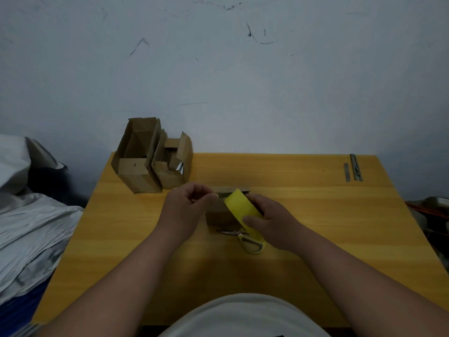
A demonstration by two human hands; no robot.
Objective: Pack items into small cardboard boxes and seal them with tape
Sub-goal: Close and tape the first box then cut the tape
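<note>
At the table's far left corner: tall cardboard box [136, 164], flaps up, interior apparently empty — not yet packed. Touching its right side, a shorter open box [172, 166], flaps loose, something pale showing inside; unsealed.

Table [315, 215], yellow wood grain, carries everything listed.

Middle of the table, toward the near edge: small cardboard box [217, 214], flaps down, partly hidden by both hands; no tape visible across it, so sealing is judged just starting.

Over that box: roll of yellow tape [240, 206], gripped by the right hand [269, 222], fingers curled round its rim. Left hand [188, 205], thumb and fingertips pinched together just beside the roll, likely on the tape's free end, too small to confirm.

Just nearer than the box: scissors [245, 240], lying flat, untouched.

Far right corner: two thin metal strips [352, 170].

Left to do: tape this box, pack and seal the other two.
</note>
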